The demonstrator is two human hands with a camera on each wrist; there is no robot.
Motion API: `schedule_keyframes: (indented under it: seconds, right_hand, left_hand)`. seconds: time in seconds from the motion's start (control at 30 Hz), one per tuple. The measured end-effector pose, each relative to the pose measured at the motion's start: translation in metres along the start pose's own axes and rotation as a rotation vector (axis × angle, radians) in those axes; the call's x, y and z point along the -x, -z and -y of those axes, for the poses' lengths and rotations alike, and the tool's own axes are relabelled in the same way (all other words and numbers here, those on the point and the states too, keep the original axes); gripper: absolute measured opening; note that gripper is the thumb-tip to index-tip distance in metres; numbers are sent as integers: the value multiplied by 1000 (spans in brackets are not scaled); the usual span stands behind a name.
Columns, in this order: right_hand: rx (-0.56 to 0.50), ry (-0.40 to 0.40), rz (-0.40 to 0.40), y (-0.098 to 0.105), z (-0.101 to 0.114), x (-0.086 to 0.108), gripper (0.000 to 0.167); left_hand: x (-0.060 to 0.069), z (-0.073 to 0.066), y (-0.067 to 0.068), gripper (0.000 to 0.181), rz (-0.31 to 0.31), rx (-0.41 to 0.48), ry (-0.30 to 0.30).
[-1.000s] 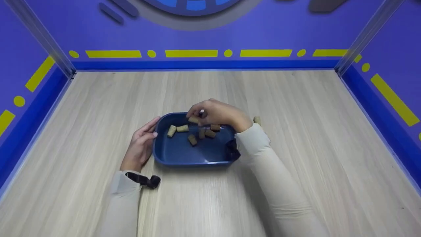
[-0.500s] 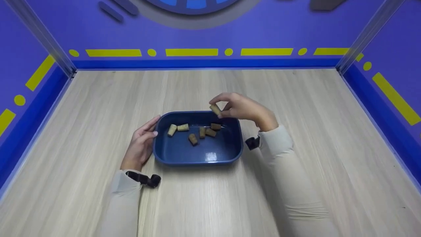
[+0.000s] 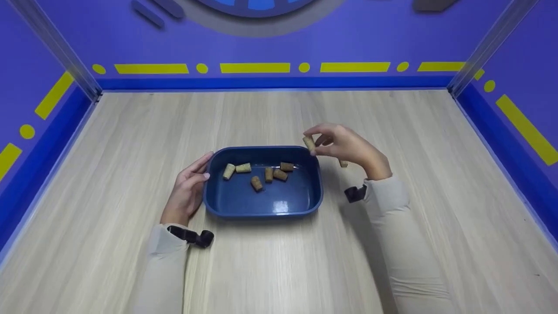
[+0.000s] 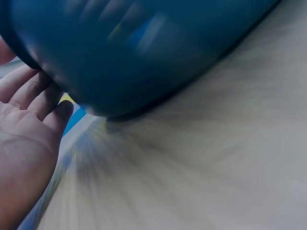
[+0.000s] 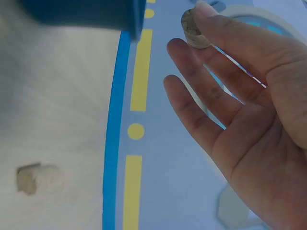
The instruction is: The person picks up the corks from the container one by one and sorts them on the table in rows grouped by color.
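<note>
- A blue tub [image 3: 263, 215] is sitting at the centre of the frame on a wood-grain table [image 3: 279, 266], holding six corks [image 3: 269, 175] in plain sight.
- Two pale corks [image 3: 229, 171] are lying in the tub's upper left, end to end or nearly so.
- Four brown corks [image 3: 256, 183] are lying to the right of them: one is slanting near the tub's middle, three are clustering toward its upper right.
- The left hand [image 3: 185, 189], left of centre, is resting against the tub's left end, its fingers extending along the outer wall and its thumb lying at the rim.
- The right hand [image 3: 348, 147], right of centre, is pinching a cork [image 3: 309, 143] between thumb and fingers by the tub's upper right corner; the right wrist view is showing it apart from the tub.
- A loose cork [image 3: 344, 164] is lying on the table right of the tub, the right hand partly hiding it in the head view.
- A purple wall [image 3: 279, 50] with yellow dashes is filling the top of the frame.
</note>
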State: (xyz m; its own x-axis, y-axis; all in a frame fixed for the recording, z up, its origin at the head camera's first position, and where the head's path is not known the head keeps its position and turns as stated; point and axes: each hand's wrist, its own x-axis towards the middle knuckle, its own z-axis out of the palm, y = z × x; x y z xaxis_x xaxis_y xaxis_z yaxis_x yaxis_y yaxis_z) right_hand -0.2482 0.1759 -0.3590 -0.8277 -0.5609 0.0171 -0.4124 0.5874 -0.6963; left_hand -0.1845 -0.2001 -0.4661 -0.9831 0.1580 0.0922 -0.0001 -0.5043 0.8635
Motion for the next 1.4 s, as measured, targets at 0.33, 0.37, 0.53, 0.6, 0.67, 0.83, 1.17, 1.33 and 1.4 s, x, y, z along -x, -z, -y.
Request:
schedule_keyframes:
  seconds: [0.33,0.37,0.53,0.6,0.67,0.83,1.17,1.33,1.4]
  right_hand:
    - [-35,14,-117,1,-30,17,40]
    - [-35,9,-124,1,-33,18,40]
    - [-59,-9,-156,-1,-48,27,40]
    - [-78,-17,-167,-1,-54,30,40]
    - [-85,-29,-178,-2,-59,33,40]
    - [-95,-63,-191,-3,-70,41,43]
    - [-89,-108,-232,-4,-88,55,43]
    - [-99,-145,-238,-5,-91,60,44]
    - [-98,-173,-236,-6,-92,61,44]
  left_hand:
    - [2,0,1,54,-5,23,11]
    - [2,0,1,54,-4,25,11]
    - [2,0,1,54,2,31,8]
    - [2,-1,1,54,5,30,5]
    - [2,-1,0,54,2,28,5]
    - [2,-1,-1,56,-18,17,12]
    - [2,-2,-2,56,-8,23,14]
    - [2,-2,-1,56,-14,12,13]
    - [2,-2,-1,56,-14,5,10]
